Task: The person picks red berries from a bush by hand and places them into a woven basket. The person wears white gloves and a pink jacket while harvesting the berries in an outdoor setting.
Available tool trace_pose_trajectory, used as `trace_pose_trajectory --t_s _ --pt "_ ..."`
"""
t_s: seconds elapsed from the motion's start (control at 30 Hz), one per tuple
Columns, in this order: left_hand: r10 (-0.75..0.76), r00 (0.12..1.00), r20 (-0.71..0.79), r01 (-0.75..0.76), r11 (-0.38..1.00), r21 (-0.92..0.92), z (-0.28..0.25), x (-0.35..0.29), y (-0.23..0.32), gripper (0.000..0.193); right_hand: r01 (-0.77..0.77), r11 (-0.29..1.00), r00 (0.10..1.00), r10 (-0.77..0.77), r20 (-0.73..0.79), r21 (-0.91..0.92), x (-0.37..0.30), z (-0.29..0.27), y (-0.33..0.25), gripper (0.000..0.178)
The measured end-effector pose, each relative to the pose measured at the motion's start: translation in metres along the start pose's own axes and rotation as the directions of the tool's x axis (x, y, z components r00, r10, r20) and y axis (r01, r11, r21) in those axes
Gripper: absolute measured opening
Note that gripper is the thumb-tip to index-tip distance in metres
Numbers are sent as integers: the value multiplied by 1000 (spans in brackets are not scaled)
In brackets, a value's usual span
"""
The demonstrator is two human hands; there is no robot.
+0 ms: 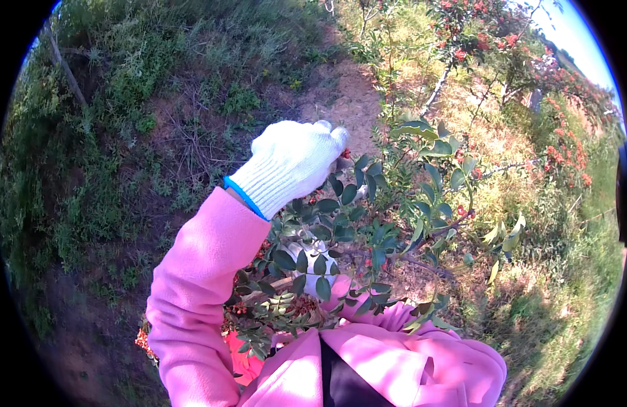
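Observation:
My left hand [296, 156], in a white knit glove with a blue cuff edge, reaches out past a leafy branch [340, 230]. Its fingers are curled closed, and a few small red berries [345, 154] show right at the fingertips. Below it, my right hand [315, 261] in a white glove is close to my chest among the green leaves. Foliage covers most of its fingers, so their grip does not show. More berry clusters [303, 304] hang on the twigs near my right wrist.
Thin branches [446, 227] stretch to the right at chest height. Orange-red berries [144, 341] and something bright red [244, 359] lie by my left sleeve. Bushes laden with red berries [564, 152] stand at the far right. A dirt path [344, 95] runs ahead beside dense weeds [144, 74].

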State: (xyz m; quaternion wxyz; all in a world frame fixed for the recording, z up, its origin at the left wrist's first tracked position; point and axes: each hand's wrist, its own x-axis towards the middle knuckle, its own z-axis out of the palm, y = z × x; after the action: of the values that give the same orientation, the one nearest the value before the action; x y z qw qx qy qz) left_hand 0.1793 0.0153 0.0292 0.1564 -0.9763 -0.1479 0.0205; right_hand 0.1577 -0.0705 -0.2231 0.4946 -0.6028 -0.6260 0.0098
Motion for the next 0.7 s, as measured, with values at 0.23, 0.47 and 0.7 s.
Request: trace_pose_trajectory --t_s 0.23,0.47,0.7 --pt "61 997 -55 -72 971 -227 24 -25 3 28 -10 1000 1000 10 5 -6 -1 6 0 29" --pt "-59 998 -23 35 823 -566 28 -72 -2 26 -30 1000 999 30 -15 -5 6 16 1 29" --pt "-424 830 -362 -307 194 -932 -31 -117 -8 25 -35 999 998 35 -43 -7 7 17 -1 28"
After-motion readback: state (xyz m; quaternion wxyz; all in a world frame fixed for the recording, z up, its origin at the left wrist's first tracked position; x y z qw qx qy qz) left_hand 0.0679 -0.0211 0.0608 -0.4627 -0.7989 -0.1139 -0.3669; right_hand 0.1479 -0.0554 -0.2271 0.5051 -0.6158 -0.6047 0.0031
